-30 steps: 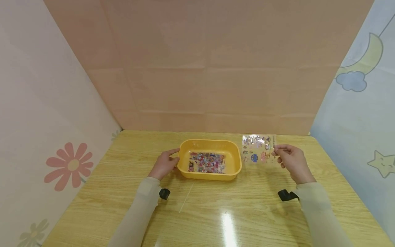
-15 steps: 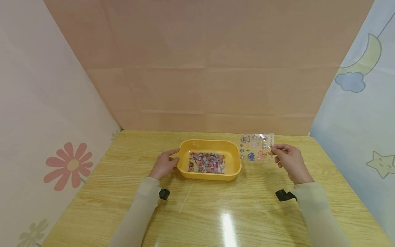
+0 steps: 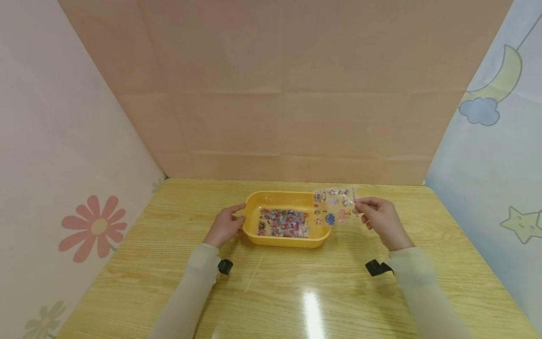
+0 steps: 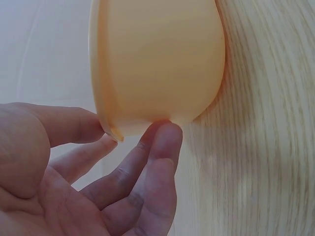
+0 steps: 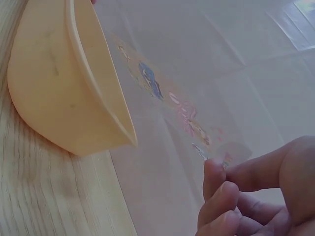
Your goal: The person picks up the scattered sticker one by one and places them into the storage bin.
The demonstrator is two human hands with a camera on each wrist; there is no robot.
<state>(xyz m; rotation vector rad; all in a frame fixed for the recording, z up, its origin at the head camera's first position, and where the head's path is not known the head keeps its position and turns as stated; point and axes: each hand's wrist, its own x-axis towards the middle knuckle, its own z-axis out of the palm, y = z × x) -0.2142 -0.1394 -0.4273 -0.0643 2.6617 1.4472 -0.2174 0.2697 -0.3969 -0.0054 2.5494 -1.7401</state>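
A yellow plastic basin (image 3: 288, 242) stands on the wooden table. My left hand (image 3: 225, 226) holds its left end; in the left wrist view the thumb and a finger meet at the rim, and other fingertips press against the outer wall. My right hand (image 3: 379, 221) pinches the right edge of a clear sticker sheet (image 3: 334, 207) with small colourful cartoon figures. The sheet is tilted up, and its left part overlaps the basin's right end in the head view. Inside the basin lie more colourful sticker sheets (image 3: 283, 223).
The wooden table (image 3: 288, 292) reaches back to a plain pinkish-brown backdrop (image 3: 279, 117). Side walls carry a flower print on the left and moon, cloud and star prints on the right. Black straps (image 3: 377, 267) hang at both wrists.
My right hand has moved left with the sticker sheet, from beside the basin to over its right end. My left hand and the basin have stayed in place.
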